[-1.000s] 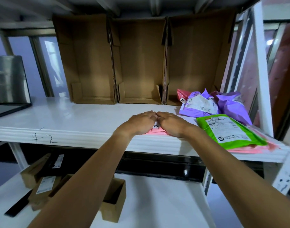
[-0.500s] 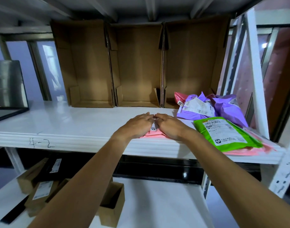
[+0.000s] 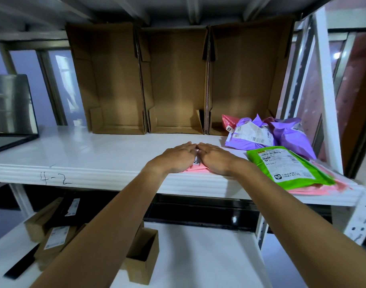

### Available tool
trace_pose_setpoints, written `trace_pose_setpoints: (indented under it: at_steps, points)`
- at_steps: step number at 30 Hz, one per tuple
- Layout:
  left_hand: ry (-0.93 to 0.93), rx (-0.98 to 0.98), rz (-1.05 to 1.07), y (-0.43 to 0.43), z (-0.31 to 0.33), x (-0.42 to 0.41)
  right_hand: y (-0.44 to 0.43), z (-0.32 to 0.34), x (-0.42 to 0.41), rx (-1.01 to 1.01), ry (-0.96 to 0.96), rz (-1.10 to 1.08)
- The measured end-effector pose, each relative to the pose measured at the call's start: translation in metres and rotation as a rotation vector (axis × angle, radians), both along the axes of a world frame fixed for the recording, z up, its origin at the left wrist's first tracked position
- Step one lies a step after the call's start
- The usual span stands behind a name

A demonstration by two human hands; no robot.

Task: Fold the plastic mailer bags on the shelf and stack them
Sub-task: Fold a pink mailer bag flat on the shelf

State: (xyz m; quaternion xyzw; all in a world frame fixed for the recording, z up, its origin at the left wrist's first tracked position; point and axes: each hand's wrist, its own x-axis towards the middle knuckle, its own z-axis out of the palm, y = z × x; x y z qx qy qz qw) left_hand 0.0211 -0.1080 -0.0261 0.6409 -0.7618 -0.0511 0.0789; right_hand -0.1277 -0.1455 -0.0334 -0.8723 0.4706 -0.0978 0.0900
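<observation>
**Pressing of a folded mailer.** The left hand (image 3: 176,157) and right hand (image 3: 216,160) are laid flat on a pink mailer (image 3: 195,169) near the front edge of the shelf (image 3: 99,150). The fingers are extended and the fingertips meet. Nothing is gripped; the bag is only pressed down. Little of the bag is seen beyond the palms, so a compact fold is presumed.

The film is judged thin, light, limp and slippery. Creases are likely to spring open unless flattened, and hold is best taken at the edges or corners rather than on the smooth face.

Just to the right, a green mailer (image 3: 286,165) is seen lying on further pink mailers (image 3: 331,186), with crumpled purple mailers (image 3: 286,134) behind it. By appearance, these are not yet folded.

The shelf is white, glossy and smooth, and is marked "4-2" on its lip. Three open cardboard boxes (image 3: 178,80) are stood at the back. A lower shelf (image 3: 198,256) with small cartons (image 3: 144,252) is visible beneath, in dim bluish light.
</observation>
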Motion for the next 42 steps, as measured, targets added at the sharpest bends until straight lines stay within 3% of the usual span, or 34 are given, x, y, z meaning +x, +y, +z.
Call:
trace_pose_setpoints:
  at_steps: [11,16,22,35,42]
  points:
    - [0.025,-0.059,-0.023,-0.006,-0.004,0.003,0.002,0.000,0.003,-0.018,0.005,-0.044]
    - [-0.086,-0.091,-0.003,-0.006,-0.003,-0.001,-0.002,0.007,0.006,-0.031,0.076,-0.019]
    - [-0.118,-0.113,-0.017,-0.009,-0.005,0.000,-0.007,0.006,0.008,-0.021,0.023,-0.044]
    - [0.069,-0.127,0.019,-0.009,-0.012,0.002,-0.006,-0.001,0.007,-0.079,0.058,-0.009]
    - [0.239,-0.295,0.075,-0.011,-0.016,0.006,-0.017,-0.008,0.009,-0.101,0.037,-0.018]
